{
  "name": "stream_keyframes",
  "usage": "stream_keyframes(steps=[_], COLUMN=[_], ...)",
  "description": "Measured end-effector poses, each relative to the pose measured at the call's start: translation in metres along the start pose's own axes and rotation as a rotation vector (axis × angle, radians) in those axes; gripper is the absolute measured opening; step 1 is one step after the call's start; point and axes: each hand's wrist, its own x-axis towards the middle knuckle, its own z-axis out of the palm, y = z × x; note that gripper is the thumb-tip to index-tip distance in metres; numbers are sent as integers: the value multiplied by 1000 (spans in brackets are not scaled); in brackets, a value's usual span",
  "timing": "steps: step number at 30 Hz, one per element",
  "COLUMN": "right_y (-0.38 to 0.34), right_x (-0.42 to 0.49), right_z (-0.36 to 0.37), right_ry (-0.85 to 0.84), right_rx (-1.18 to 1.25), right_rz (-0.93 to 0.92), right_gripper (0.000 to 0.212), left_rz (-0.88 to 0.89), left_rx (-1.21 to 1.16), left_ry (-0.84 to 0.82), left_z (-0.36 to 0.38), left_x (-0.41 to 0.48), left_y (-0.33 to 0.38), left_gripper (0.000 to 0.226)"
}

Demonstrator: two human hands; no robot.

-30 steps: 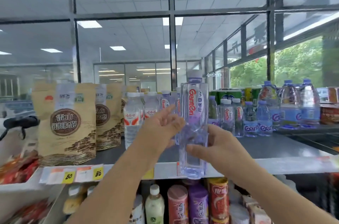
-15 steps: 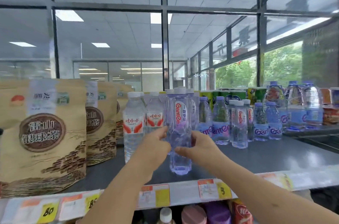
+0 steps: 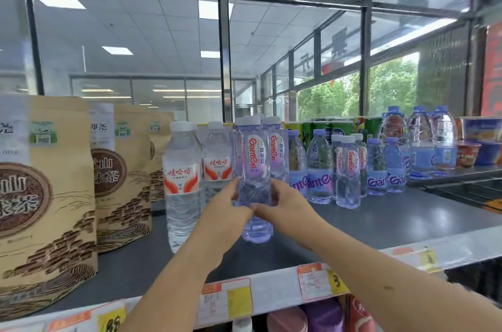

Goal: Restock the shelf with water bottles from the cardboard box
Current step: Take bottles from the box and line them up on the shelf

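Clasping upright water bottle (image 3: 254,157) between left hand (image 3: 231,209) and right hand (image 3: 285,204), equally near; long axis vertical, base seemingly on shelf (image 3: 380,223).

Your water bottle (image 3: 254,168) is tall and slim, of clear violet-tinted plastic, with a pale cap and a red-and-white Ganten label facing you. It stands upright with its base on the dark grey shelf (image 3: 394,225), a little back from the front edge. Your left hand (image 3: 228,212) and right hand (image 3: 285,206) grip its lower body. Matching bottles (image 3: 277,146) stand just behind it.
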Motion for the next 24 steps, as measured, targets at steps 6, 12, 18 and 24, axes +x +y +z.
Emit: stream_keyframes(steps=[6, 12, 18, 24], right_y=[-6, -11, -3, 44], right_x=[-11, -39, -102, -192], right_z=[-1, -23, -61, -105], right_ry=[5, 15, 36, 12], right_rx=[10, -11, 21, 81], right_rz=[-11, -22, -86, -53], right_gripper=[55, 72, 56, 44], left_rz=[-19, -42, -58, -119], left_rx=[-31, -9, 31, -14], left_ry=[37, 57, 68, 126], left_z=[4, 14, 55, 128], left_x=[-8, -30, -75, -146], left_y=[8, 32, 45, 30], left_gripper=[55, 71, 69, 55])
